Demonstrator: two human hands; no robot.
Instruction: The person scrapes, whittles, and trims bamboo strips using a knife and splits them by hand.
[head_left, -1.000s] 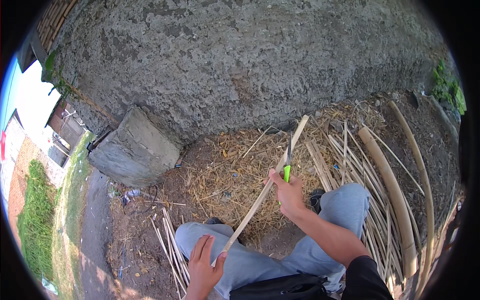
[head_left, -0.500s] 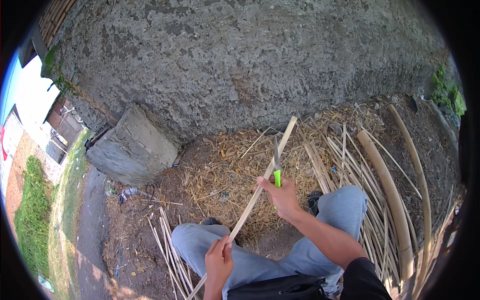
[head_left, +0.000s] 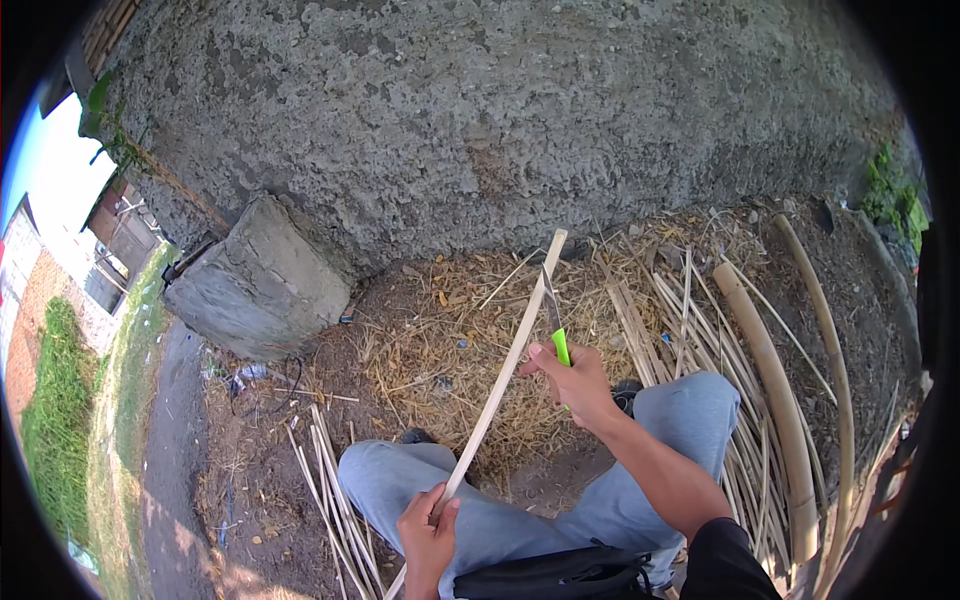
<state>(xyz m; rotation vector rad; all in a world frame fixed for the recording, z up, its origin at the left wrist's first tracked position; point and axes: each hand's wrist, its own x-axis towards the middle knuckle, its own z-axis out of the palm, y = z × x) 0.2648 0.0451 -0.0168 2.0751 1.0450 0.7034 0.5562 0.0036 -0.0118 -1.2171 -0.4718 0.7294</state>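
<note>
My left hand (head_left: 428, 530) is closed around a long, pale bamboo strip (head_left: 497, 390) over my left thigh. The strip slants up and away to the right, its far end above the straw-strewn ground. In my right hand (head_left: 577, 382) is a knife (head_left: 561, 345) with a bright green handle, fingers wrapped round it. The blade points away from me, its tip beside the strip near the far end. Whether the blade touches the strip I cannot tell. My right thumb and fingertips are close to the strip's right side.
Several thin bamboo strips (head_left: 325, 490) lie by my left knee, and a larger pile (head_left: 745, 450) lies to my right. Next to that pile are a thick bamboo piece (head_left: 770, 390) and a curved pole (head_left: 830, 350). A rough wall (head_left: 520, 120) rises ahead, with a concrete block (head_left: 260, 285) at left.
The strip's far end has swung left, and my left hand has moved slightly left and down. My right hand with the knife has shifted slightly right, its thumb leaving the strip.
</note>
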